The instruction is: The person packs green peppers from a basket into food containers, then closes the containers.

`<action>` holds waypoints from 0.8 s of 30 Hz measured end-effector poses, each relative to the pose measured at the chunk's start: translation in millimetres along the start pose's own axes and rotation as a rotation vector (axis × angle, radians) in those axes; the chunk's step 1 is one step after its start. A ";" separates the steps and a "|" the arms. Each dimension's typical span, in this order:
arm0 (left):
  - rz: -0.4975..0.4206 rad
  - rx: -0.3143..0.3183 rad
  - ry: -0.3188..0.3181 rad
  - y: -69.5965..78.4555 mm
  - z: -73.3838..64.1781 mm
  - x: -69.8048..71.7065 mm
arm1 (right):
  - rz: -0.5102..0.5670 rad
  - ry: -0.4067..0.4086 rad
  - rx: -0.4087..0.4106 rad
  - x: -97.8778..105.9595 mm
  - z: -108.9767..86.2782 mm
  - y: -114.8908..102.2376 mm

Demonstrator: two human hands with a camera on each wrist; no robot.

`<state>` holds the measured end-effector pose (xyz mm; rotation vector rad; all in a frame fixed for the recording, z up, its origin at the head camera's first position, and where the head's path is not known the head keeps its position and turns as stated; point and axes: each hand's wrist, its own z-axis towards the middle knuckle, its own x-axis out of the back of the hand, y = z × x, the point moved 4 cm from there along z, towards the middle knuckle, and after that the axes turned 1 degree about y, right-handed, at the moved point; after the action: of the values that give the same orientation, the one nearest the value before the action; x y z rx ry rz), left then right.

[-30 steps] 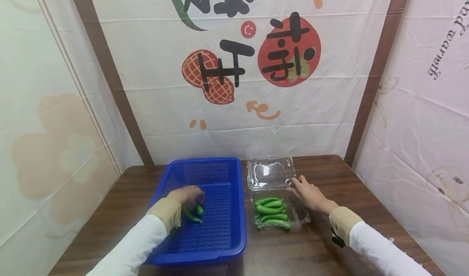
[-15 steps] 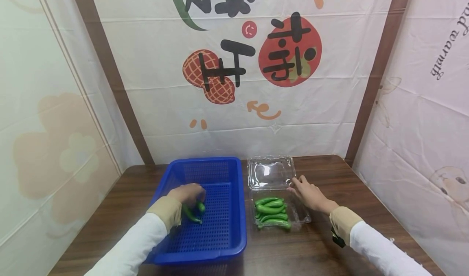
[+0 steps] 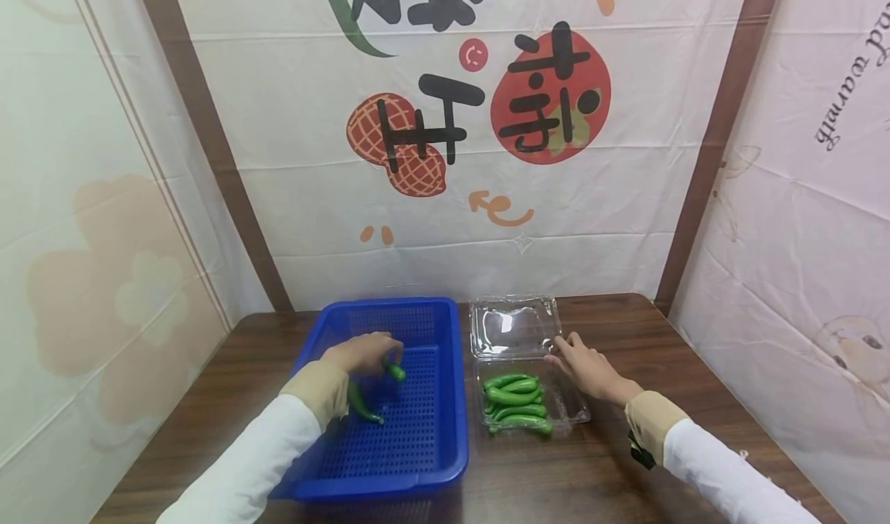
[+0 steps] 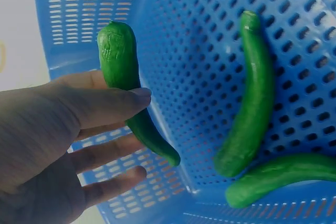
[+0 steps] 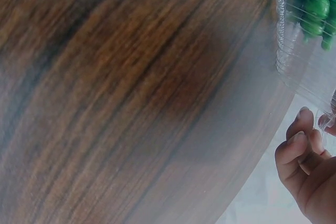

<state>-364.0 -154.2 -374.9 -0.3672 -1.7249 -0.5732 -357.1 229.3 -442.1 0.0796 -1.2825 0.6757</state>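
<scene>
My left hand (image 3: 363, 352) is inside the blue plastic basket (image 3: 463, 400). Between thumb and fingers it pinches a slim, tapering green cucumber-like vegetable (image 4: 119, 56), held above the basket floor. Two more curved green vegetables lie in the basket: one nearer the middle (image 4: 252, 98), the other along the side (image 4: 286, 177). On the right, a clear plastic box (image 3: 573, 410) stands with its lid (image 3: 511, 329) folded back, and several green vegetables (image 3: 516, 397) lie inside. My right hand (image 3: 591, 371) grips the box's right edge near the hinge; part of that grip is out of the right wrist view.
Basket and box stand side by side on a dark wooden table (image 3: 535, 478). Behind them hangs a printed white cloth (image 3: 313, 199), with further cloth at both sides. Bare table top shows left of the basket and right of the box.
My left hand has lifted and moved slightly away and to the right, carrying one green vegetable off the basket floor. My right hand stays at the box edge.
</scene>
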 end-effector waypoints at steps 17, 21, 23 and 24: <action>-0.025 -0.127 0.021 31.3 13.1 27.1 | -0.020 0.036 -0.001 1.6 0.3 -1.9; -0.063 -0.097 0.002 37.1 17.1 29.9 | -0.015 0.030 -0.010 -0.6 0.4 -0.4; -0.081 -0.091 -0.002 39.7 18.4 31.2 | -0.016 0.034 -0.010 -1.0 0.4 0.1; -0.086 -0.089 -0.003 40.9 19.0 32.0 | -0.014 0.037 -0.009 -1.2 0.5 0.4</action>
<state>-365.0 -111.7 -339.6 -0.3577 -1.7282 -0.7140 -357.9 228.9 -443.1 0.0685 -1.2486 0.6570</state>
